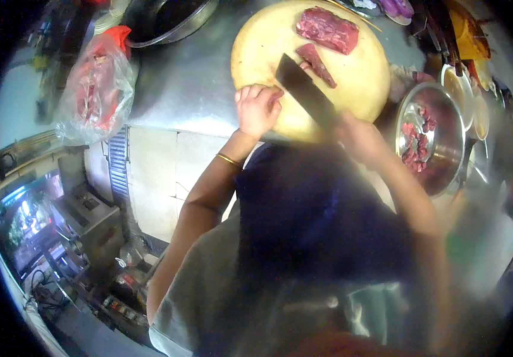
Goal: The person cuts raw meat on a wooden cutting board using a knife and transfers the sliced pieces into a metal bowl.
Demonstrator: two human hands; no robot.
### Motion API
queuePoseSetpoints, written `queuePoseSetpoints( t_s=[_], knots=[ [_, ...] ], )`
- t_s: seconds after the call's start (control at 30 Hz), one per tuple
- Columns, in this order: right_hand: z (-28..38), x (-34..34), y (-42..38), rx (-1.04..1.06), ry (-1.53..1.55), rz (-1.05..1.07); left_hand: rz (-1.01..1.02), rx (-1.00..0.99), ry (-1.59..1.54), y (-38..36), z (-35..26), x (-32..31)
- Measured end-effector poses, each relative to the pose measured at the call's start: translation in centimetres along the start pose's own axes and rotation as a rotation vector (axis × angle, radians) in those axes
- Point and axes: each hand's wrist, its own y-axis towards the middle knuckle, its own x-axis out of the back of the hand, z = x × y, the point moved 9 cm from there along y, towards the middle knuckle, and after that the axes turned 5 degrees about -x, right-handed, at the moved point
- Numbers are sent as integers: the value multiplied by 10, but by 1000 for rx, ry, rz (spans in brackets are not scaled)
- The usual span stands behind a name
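My right hand is closed around the handle of a cleaver, whose dark blade slants across a round wooden cutting board. My left hand rests at the board's near left edge with its fingers curled. At its fingertips shows a small reddish piece of meat, mostly hidden. Just beyond the blade lies a narrow strip of meat. Farther back on the board sits a large chunk of raw red meat.
Right of the board stands a metal bowl with cut meat pieces inside. A clear plastic bag with red contents lies at the counter's left edge. Behind it is a large metal basin. Smaller bowls stand at the far right.
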Motion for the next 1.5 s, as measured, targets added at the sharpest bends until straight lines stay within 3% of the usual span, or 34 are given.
queuePoseSetpoints(
  t_s=[0.07,0.17,0.2,0.4,1.1,1.33,1.43,1.5],
  knots=[
    [-7,-1,-12,-70,-12,12,-2,49,-19,3,2,0],
    [19,9,-21,72,-31,-92,-12,-1,-13,2,3,3],
    [24,8,-22,-12,-61,-25,-4,-16,-32,0,5,2],
    [32,-3,-24,63,-51,-8,5,-26,-90,-5,10,-2],
    [43,-11,-16,134,-41,-113,-55,-15,-102,-6,9,1],
    [55,-19,34,87,-13,-61,69,-83,-92,-3,3,1],
    [37,-11,13,33,30,46,117,-85,-110,1,2,2],
    [6,-8,-10,31,21,-5,161,-71,-84,2,7,0]
  ],
)
